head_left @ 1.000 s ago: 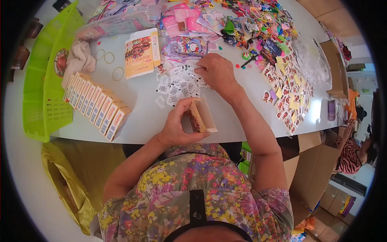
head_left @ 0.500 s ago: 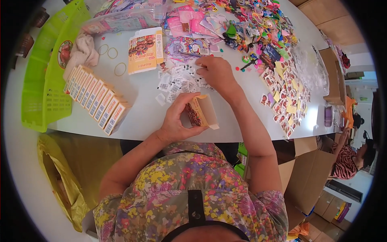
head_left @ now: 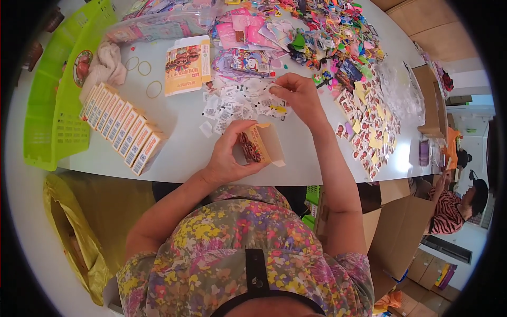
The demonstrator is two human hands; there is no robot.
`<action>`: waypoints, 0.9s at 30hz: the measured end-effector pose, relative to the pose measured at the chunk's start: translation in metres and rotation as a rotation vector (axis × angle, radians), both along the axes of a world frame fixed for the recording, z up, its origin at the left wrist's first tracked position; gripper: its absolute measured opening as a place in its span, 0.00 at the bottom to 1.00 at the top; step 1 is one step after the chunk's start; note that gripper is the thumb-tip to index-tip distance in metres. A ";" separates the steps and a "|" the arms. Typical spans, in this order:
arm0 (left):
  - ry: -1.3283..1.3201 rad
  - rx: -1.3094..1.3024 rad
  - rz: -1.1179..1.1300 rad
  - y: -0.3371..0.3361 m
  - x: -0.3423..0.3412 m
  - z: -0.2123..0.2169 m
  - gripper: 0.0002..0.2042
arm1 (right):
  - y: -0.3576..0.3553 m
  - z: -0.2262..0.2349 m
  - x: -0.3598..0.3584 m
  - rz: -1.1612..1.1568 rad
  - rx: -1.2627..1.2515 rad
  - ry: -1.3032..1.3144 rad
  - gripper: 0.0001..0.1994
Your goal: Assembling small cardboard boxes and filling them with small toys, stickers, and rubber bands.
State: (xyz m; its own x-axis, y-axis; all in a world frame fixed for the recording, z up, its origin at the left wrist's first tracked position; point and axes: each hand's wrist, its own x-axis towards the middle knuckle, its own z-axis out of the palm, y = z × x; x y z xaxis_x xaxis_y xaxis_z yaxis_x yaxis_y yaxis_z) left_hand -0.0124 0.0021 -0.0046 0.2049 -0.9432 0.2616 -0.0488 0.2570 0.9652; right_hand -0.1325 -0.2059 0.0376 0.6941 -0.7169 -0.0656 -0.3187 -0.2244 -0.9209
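My left hand point(head_left: 228, 154) holds a small open cardboard box point(head_left: 260, 143) just above the near edge of the white table point(head_left: 185, 132), its open end tilted up. My right hand point(head_left: 297, 94) reaches further onto the table, its fingertips pinched on a small packet point(head_left: 277, 108) at the edge of a heap of little white paper packets point(head_left: 232, 103). The two hands are apart, the right one beyond and to the right of the box.
A row of several closed small boxes point(head_left: 122, 128) lies at the left beside a green basket point(head_left: 53, 105). A flat printed carton point(head_left: 185, 64), rubber bands point(head_left: 153, 89), colourful toys point(head_left: 338, 31) and sticker sheets point(head_left: 369, 121) cover the table. Brown cartons point(head_left: 396, 232) and another person point(head_left: 454, 206) are at the right.
My right hand has drawn back slightly from the paper heap with a small packet pinched. My left hand keeps the open box in much the same place.
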 end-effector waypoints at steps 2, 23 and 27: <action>-0.145 -0.053 -0.001 -0.001 0.000 0.001 0.43 | 0.005 0.001 0.015 0.050 -0.177 0.083 0.05; -0.044 0.018 0.265 -0.002 -0.009 -0.003 0.37 | 0.049 0.083 -0.023 0.025 0.290 -0.206 0.03; -0.157 -0.051 0.331 -0.004 -0.009 -0.009 0.36 | 0.089 0.083 -0.032 0.078 -0.140 0.034 0.04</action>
